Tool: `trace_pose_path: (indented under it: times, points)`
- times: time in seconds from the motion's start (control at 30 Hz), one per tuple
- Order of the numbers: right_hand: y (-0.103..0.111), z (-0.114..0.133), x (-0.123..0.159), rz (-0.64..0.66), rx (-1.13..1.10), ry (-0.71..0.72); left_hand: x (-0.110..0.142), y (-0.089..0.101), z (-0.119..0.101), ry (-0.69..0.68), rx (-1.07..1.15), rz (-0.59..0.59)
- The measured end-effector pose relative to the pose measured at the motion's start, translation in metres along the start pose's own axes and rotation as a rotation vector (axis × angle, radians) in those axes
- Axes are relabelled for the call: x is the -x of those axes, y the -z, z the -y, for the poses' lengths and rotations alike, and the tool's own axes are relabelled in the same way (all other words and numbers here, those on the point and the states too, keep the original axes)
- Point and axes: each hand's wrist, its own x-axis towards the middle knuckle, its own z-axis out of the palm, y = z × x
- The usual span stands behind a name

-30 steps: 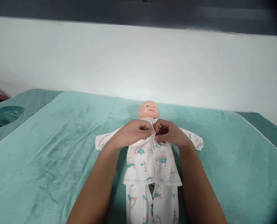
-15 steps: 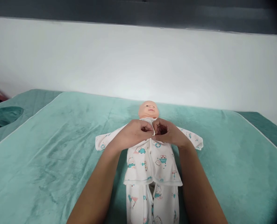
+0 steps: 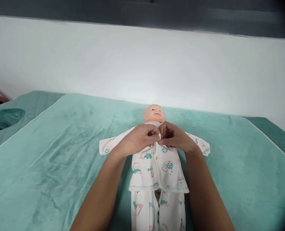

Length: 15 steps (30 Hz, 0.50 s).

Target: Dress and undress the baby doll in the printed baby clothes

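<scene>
A baby doll lies on its back with its head away from me, its arms spread to both sides. It wears a white printed baby shirt and matching trousers. At the chest, my left hand pinches the shirt's front edge between thumb and fingers. My right hand is closed on the opposite front edge, its fingertips almost touching the left ones. A small pale button shows between the fingertips, partly hidden. Below the hands, the two front edges hang side by side down to the hem.
A green plush cover spreads under the doll, with a thin white piping line at each side. At far left is a dark oval opening in the green padding. A white wall rises behind, with a dark band above.
Both hands stay at the chest with small finger movements. The shirt's front edges below them have shifted, and the lower button that showed earlier is now mostly hidden.
</scene>
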Motion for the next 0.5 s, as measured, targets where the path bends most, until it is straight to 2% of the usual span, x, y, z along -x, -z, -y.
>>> trace_pose_path:
  times: [0.23, 0.5]
  points:
    - [-0.0023, 0.0009, 0.0000, -0.035, -0.006, 0.029, -0.0024, -0.0010, 0.0042, 0.008, 0.142, 0.031]
    - [-0.0007, -0.0018, -0.0004, -0.042, -0.019, 0.034, -0.0027, -0.0030, 0.0009, 0.026, 0.149, -0.002]
